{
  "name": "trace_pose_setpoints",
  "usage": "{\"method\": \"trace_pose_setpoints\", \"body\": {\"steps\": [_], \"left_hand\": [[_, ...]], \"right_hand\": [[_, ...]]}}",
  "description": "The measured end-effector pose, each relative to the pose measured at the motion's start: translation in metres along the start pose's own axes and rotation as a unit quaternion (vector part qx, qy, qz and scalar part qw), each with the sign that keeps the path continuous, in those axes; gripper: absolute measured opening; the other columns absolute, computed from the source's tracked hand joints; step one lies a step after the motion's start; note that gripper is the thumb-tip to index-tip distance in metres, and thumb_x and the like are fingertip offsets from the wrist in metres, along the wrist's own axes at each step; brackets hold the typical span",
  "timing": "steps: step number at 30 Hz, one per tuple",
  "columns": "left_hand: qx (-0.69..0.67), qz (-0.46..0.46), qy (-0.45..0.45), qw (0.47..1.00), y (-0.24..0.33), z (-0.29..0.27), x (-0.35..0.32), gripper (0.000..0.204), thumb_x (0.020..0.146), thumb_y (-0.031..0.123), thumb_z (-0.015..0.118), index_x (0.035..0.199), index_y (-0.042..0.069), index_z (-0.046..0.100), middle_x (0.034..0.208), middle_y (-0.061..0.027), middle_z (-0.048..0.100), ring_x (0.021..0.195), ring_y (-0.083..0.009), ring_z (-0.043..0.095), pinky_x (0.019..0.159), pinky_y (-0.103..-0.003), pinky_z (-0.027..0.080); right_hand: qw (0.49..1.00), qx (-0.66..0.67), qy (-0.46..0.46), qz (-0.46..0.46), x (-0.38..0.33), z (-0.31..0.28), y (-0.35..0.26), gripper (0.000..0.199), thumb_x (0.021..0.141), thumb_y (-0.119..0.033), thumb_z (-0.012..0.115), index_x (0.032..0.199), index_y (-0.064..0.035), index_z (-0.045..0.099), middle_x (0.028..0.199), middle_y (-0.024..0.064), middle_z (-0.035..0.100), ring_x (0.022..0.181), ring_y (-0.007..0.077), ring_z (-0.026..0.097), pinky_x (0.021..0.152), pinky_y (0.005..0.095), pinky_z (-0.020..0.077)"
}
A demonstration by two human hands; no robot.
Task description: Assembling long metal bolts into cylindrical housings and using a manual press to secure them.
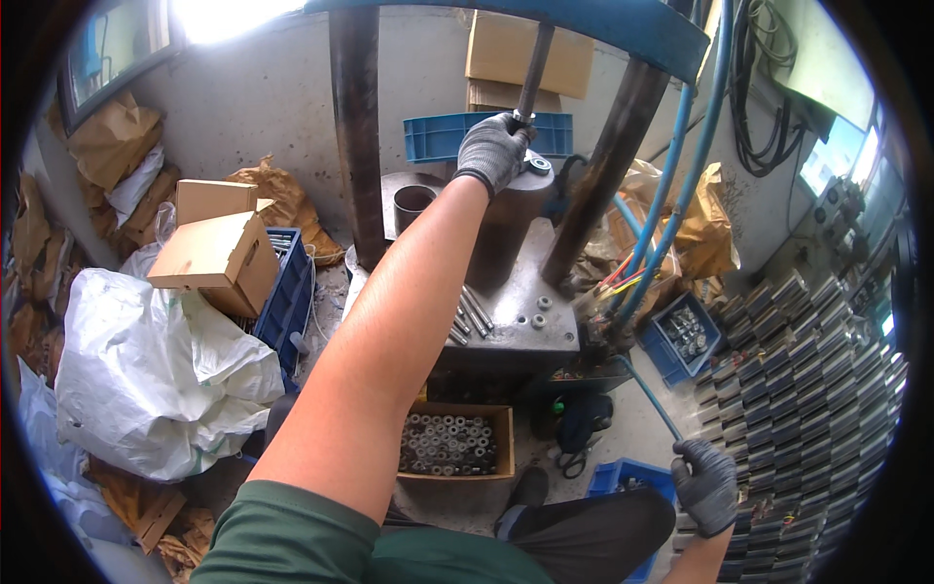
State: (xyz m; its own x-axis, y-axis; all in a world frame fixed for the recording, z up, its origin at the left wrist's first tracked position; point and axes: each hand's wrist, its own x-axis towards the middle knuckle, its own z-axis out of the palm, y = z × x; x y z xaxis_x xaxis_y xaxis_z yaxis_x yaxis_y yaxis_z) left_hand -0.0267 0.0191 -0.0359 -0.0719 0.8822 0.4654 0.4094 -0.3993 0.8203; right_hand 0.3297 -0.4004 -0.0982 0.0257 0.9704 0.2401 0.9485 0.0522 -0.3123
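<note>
Left hand (491, 154): while its back hides most of your fingers, they curl closed around a metal piece (525, 116) at the rod's (537, 70) lower end.
Metal piece: above the round block (501, 238); your hand covers most of it, so its shape is hard to make out.
Right hand (705, 487): your fingers close on the blue lever (650, 397), covering its tip.
Steel pins (475, 311): partly behind your left forearm (409, 292).
Blue crate (605, 475): your right knee (642, 516) hides much of it.

Wears a dark green short-sleeved shirt (292, 535), blackish trousers (603, 530), a dark shoe (531, 485) and grey gloves (489, 153), dark-edged at the left cuff.
</note>
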Motion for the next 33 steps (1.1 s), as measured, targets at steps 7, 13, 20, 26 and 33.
{"method": "trace_pose_setpoints", "body": {"steps": [7,13,20,26,33], "left_hand": [[0.03,-0.003,-0.005,1.0,0.009,-0.008,-0.008,0.031,0.099,0.033,0.069,0.123,0.013,0.073,0.102,-0.0133,0.076,0.092,-0.026,0.072,0.088,-0.039,0.054],[-0.009,0.02,0.007,1.0,-0.004,-0.003,0.001,0.025,0.1,0.028,0.068,0.12,0.013,0.075,0.098,-0.0123,0.076,0.084,-0.0229,0.073,0.082,-0.037,0.056],[-0.062,-0.039,-0.013,0.997,0.005,-0.007,-0.008,0.025,0.099,0.027,0.069,0.118,0.012,0.075,0.096,-0.013,0.075,0.083,-0.0223,0.073,0.081,-0.037,0.057],[-0.007,0.018,0.009,1.0,0.006,-0.006,-0.007,0.025,0.099,0.028,0.07,0.116,0.01,0.075,0.093,-0.0123,0.075,0.078,-0.0216,0.073,0.078,-0.037,0.057],[-0.031,-0.004,0.013,0.999,0.005,-0.006,-0.005,0.022,0.097,0.023,0.073,0.114,0.009,0.075,0.089,-0.0084,0.074,0.076,-0.0145,0.071,0.07,-0.032,0.06]], "right_hand": [[0.911,-0.054,0.352,-0.206,0.17,-0.046,0.02,0.022,0.09,0.005,0.063,0.11,-0.0011,0.069,0.099,0.013,0.07,0.09,0.0266,0.07,0.086,0.0342,0.056],[0.944,0.029,0.314,-0.098,0.224,-0.058,0.035,0.027,0.092,-0.001,0.067,0.119,-0.0012,0.07,0.108,0.0122,0.073,0.097,0.0233,0.072,0.089,0.0336,0.0573],[0.991,0.049,0.05,-0.112,0.086,-0.032,0.027,0.033,0.083,0.0,0.071,0.116,-0.0025,0.072,0.106,0.0179,0.072,0.098,0.0292,0.072,0.088,0.0361,0.0574],[0.971,-0.073,-0.221,-0.052,-0.018,0.009,0.01,0.026,0.084,-0.025,0.073,0.101,-0.0056,0.077,0.094,0.0148,0.075,0.086,0.0342,0.072,0.08,0.0436,0.0583],[0.979,-0.078,-0.177,-0.056,-0.01,0.004,0.007,0.024,0.083,-0.022,0.072,0.1,-0.0056,0.078,0.09,0.015,0.075,0.081,0.034,0.073,0.076,0.0425,0.0587]]}}
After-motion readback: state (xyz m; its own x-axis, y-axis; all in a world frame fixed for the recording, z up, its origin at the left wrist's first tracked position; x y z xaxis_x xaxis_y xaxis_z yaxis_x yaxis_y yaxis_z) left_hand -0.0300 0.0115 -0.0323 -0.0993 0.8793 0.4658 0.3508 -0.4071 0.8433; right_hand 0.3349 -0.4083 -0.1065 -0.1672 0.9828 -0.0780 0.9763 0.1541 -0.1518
